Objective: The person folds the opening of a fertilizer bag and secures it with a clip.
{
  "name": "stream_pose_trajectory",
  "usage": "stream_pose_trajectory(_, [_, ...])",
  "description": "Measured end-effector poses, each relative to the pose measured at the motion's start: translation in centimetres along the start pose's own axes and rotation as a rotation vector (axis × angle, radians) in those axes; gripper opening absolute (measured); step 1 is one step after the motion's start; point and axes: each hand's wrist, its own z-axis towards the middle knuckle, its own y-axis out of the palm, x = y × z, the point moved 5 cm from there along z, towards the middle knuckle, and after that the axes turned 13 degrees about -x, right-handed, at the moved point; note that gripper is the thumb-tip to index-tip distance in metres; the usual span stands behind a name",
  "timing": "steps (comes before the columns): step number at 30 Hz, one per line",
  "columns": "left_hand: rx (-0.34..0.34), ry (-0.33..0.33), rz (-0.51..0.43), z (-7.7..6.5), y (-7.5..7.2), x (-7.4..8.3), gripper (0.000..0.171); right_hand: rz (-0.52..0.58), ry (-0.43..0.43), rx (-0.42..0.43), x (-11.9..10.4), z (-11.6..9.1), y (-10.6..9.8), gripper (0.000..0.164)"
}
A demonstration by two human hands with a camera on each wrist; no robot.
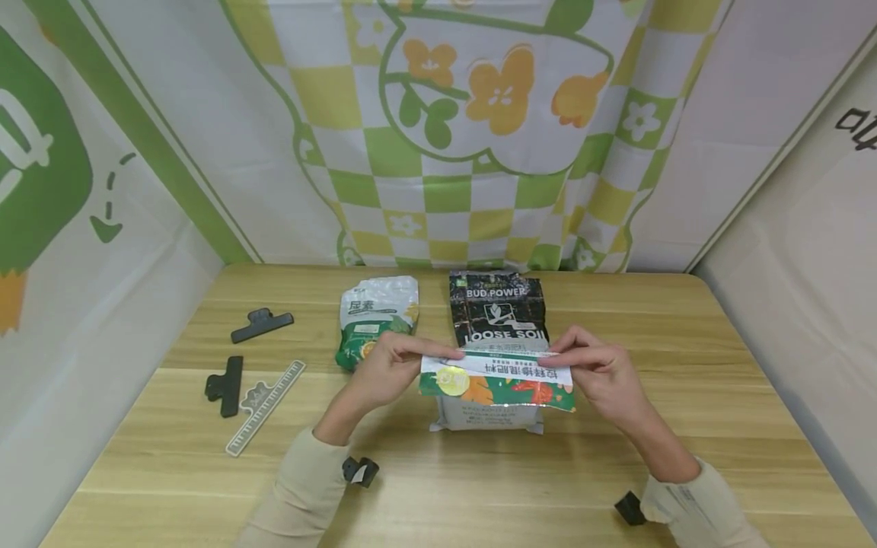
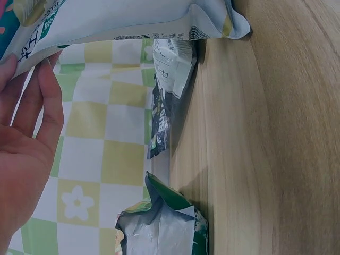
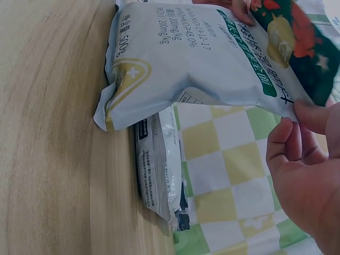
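Observation:
Both hands hold a white fertilizer bag point(image 1: 489, 417) that stands upright on the table. Its top, printed green with orange leaves point(image 1: 505, 390), is folded over toward the person. My left hand point(image 1: 385, 371) pinches the left end of the fold between thumb and fingers. At the right end, my right hand point(image 1: 608, 377) pinches the same fold; the right wrist view shows the thumb above and curled fingers point(image 3: 292, 141) beneath. Just behind stands a black and silver bag point(image 1: 498, 304) marked "LOOSE SOIL". A green and white bag point(image 1: 378, 310) is left of it, partly covered by my left hand.
On the left of the table lie two black clips, one at the back point(image 1: 263, 324) and one nearer point(image 1: 224, 387). Beside the nearer one is a clear ruler-like clip point(image 1: 266, 409). A checkered curtain point(image 1: 438, 183) hangs behind the table, with printed walls at both sides.

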Motion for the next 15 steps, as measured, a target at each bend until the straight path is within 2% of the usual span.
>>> stream_pose_trajectory(4, [-0.005, -0.018, -0.028, -0.1, -0.06, -0.18, 0.046, 0.0, -0.042, 0.0, -0.07, 0.0, 0.03, 0.041])
stream_pose_trajectory(8, [-0.004, -0.03, -0.031, -0.17, -0.01, -0.36, 0.046, -0.021, -0.037, -0.001, -0.05, -0.02, -0.05, 0.04])
stream_pose_trajectory(12, [-0.005, -0.038, -0.019, -0.21, 0.03, -0.2, 0.046, -0.077, 0.002, -0.016, -0.08, -0.05, -0.21, 0.04])
stream_pose_trajectory(15, [-0.002, -0.054, 0.006, -0.21, 0.0, -0.11, 0.047, -0.129, 0.064, -0.044, -0.16, -0.04, -0.38, 0.035])
